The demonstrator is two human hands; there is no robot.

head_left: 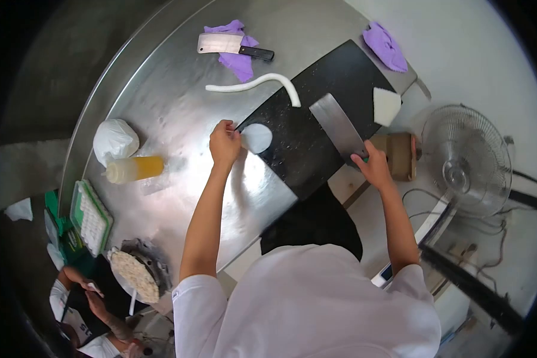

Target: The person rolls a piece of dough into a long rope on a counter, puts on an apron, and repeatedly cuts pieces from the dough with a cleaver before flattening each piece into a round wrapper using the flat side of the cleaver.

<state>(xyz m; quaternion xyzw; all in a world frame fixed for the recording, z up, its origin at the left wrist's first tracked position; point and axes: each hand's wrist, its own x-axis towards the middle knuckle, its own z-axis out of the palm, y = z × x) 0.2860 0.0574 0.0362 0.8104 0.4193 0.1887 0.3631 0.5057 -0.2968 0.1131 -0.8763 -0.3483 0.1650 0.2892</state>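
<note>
My left hand pinches the edge of a thin, round dough wrapper, which lies over the left edge of the black board. In my right hand is the handle of a wide-bladed cleaver; its blade is over the board, pointing away from me. A long white dough rope curves from the steel table onto the board's far left edge. On the board's right side there is a white, flat, squarish piece whose kind I cannot make out.
Another cleaver rests on a purple cloth at the back. Leftward stand an oil bottle, a white bag, a tray of white pieces and a bowl of filling. A fan is at right; a co-worker's hands are lower left.
</note>
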